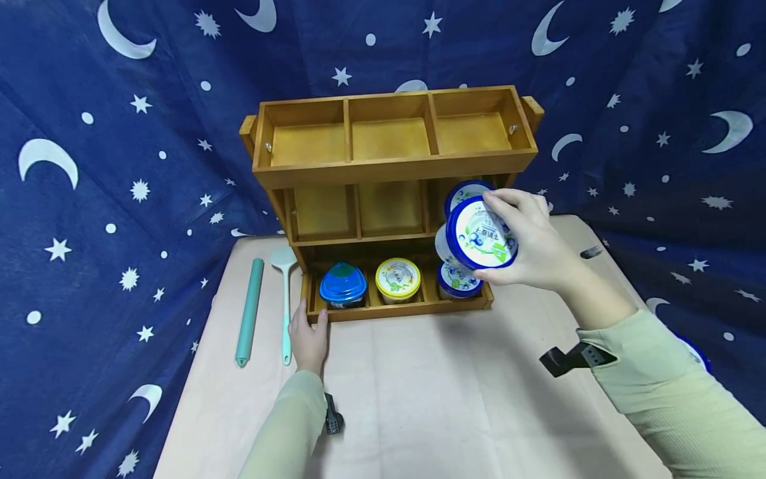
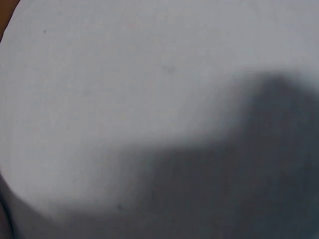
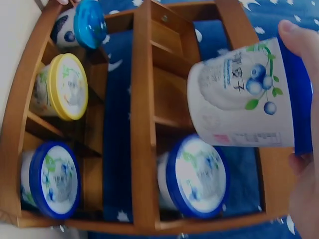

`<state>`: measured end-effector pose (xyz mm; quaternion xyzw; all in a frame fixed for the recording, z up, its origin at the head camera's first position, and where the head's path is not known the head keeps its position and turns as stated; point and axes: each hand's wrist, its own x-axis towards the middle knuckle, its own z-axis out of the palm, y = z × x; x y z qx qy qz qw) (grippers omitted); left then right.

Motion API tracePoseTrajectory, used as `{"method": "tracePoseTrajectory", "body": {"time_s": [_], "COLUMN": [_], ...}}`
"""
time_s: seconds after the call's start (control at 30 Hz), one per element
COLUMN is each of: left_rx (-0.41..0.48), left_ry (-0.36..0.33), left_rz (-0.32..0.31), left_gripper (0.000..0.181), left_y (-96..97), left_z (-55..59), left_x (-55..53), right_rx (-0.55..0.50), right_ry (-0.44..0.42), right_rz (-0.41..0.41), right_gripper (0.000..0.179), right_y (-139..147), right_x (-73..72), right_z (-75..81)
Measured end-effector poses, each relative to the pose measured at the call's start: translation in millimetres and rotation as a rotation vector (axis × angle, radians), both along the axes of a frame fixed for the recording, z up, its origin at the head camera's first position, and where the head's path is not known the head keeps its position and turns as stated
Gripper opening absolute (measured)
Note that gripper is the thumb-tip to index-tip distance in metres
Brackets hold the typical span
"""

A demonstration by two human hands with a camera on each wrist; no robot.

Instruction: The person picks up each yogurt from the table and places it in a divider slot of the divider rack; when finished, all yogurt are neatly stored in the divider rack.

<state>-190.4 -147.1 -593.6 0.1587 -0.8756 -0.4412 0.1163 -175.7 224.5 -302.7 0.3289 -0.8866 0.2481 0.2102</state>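
Note:
My right hand (image 1: 529,243) grips a yogurt tub (image 3: 244,94) by its blue lid, with the blueberry-printed white side showing in the right wrist view. The tub is held in front of the right side of a three-tier wooden rack (image 1: 395,169). At the rack's lower left front corner, my left hand (image 1: 309,342) holds the edge between thumb and fingers. A blue-lidded tub (image 3: 199,174) stands in the middle tier's right compartment. The bottom tier carries a blue dome-lidded cup (image 1: 343,285), a yellow-lidded tub (image 1: 397,278) and another blue-lidded tub (image 3: 55,180).
Left of the rack lie a teal rod (image 1: 249,313) and a pale-green spatula (image 1: 286,306) on the light tablecloth (image 1: 407,392). Dark bristles (image 1: 591,252) show behind my right wrist. A blue star-and-moon cloth (image 1: 149,166) hangs behind. The left wrist view shows mostly shadowed tablecloth.

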Motion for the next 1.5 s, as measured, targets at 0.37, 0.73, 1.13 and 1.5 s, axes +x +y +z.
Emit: {"method": "tracePoseTrajectory", "body": {"time_s": [0.37, 0.73, 1.13, 1.5], "left_rx": [-0.012, -0.002, 0.004, -0.004], "left_ry": [0.03, 0.023, 0.01, 0.009], "left_rz": [0.0, -0.006, -0.026, 0.0], "left_gripper": [0.067, 0.066, 0.069, 0.067], "left_y": [-3.5, -0.5, 7.7, -0.5], "left_z": [-1.6, 1.4, -6.6, -2.4], "left_x": [0.6, -3.0, -1.6, -1.9], "right_rx": [0.057, 0.061, 0.079, 0.052], "right_ry": [0.182, 0.276, 0.187, 0.211], "right_rz": [0.016, 0.011, -0.076, -0.076], "right_gripper": [0.115, 0.112, 0.109, 0.103], "right_y": [-52.8, -70.8, -81.6, -99.8], "right_x": [-32.7, -52.8, -56.5, -69.4], "right_z": [-23.2, -43.6, -61.5, -61.6]}}
